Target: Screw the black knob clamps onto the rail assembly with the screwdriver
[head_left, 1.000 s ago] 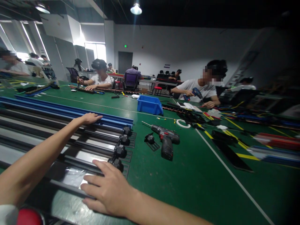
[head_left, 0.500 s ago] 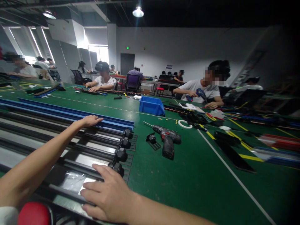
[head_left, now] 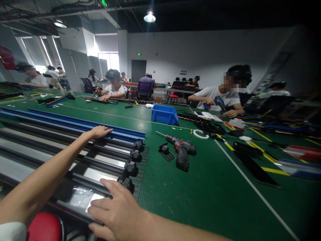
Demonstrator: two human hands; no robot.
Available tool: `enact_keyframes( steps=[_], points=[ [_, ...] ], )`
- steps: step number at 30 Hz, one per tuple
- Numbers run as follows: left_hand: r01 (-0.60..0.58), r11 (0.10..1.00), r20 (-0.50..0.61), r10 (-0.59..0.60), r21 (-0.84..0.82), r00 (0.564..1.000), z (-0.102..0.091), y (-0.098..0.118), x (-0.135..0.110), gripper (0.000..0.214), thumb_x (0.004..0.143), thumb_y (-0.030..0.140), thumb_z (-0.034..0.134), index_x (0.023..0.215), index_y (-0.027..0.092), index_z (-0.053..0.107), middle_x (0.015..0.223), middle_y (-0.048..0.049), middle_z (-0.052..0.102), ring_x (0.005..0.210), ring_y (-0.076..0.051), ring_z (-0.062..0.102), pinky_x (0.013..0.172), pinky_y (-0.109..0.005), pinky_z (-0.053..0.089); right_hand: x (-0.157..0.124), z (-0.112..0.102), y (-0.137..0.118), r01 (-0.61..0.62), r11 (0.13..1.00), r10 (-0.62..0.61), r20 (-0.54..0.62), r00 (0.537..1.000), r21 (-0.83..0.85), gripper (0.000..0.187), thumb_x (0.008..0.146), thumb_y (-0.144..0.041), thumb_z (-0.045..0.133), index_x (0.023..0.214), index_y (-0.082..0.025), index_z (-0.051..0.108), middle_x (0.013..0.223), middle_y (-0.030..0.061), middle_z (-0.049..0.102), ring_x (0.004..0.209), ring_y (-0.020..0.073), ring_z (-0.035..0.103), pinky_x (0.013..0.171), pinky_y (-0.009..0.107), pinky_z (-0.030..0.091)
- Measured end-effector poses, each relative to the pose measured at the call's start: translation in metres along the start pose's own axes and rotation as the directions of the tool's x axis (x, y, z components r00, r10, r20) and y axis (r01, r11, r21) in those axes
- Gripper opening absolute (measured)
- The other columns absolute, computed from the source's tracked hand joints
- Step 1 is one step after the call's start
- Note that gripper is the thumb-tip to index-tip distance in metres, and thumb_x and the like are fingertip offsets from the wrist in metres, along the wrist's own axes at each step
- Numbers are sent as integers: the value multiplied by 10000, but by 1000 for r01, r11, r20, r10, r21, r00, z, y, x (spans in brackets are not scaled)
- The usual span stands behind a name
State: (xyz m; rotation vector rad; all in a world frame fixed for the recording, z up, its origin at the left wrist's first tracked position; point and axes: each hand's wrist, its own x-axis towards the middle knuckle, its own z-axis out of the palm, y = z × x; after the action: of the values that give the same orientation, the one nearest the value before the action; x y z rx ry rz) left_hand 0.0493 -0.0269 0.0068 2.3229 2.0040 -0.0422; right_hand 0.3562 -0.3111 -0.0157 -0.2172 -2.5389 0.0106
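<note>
Several long black rails [head_left: 62, 142] lie side by side on the green table, with black end fittings [head_left: 136, 155] at their right ends. Behind them runs a blue rail [head_left: 75, 121]. My left hand [head_left: 100, 132] rests with fingers stretched out over the blue rail. Nearer to me, my right hand [head_left: 120, 209] lies with fingers spread over the front rails, close to the nearest fitting. A clear plastic sheet [head_left: 79, 196] and part of a white label show beside its fingers. Neither hand is wrapped round anything.
A black cordless drill [head_left: 181, 149] lies right of the rails, a loose black fitting [head_left: 164, 149] beside it. Beyond stand a blue bin [head_left: 164, 114] and a white ring [head_left: 200, 134]. A co-worker [head_left: 218, 95] holds a blue drill across the table. A red stool [head_left: 45, 227] is below me.
The whole view has shifted slightly, so things appear a little further right. Both hands keep nearly the same place on the rails.
</note>
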Motion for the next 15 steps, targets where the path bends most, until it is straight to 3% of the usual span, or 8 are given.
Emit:
enact_keyframes(
  steps=[5,10,13,15],
  points=[
    [18,999,-6,-18,-35,1000,-2,2,-3,916,838,806,160,1058,120,726,1104,-207,709,1053,-349,648,901,-373,445,0,2,-1,-6,1000,6,-2,1000,-18,341,967,-516,505,1087,-216,612,1043,-10,721,1218,255,530,1203,466,243],
    [28,994,-12,-30,-109,999,-3,5,-5,889,805,836,224,958,132,745,969,-172,738,933,-330,673,833,-347,467,-4,6,-1,-40,998,39,-20,999,-54,612,884,-713,497,1167,-180,601,1199,60,670,1344,330,423,1172,490,290],
    [58,983,-36,-65,-176,997,-4,7,-9,843,765,844,309,930,151,761,936,-145,750,908,-328,678,824,-336,479,1,-9,-2,-45,996,42,-29,999,-83,611,897,-695,495,1254,-206,572,1385,65,577,1391,317,378,1186,504,259],
    [70,974,-58,-84,-214,995,-6,9,-12,819,743,843,353,935,164,770,943,-131,756,924,-329,680,840,-329,483,8,-34,5,-54,996,50,-52,997,-72,571,919,-647,502,1282,-210,563,1433,61,541,1414,298,355,1199,497,231]
  ],
)
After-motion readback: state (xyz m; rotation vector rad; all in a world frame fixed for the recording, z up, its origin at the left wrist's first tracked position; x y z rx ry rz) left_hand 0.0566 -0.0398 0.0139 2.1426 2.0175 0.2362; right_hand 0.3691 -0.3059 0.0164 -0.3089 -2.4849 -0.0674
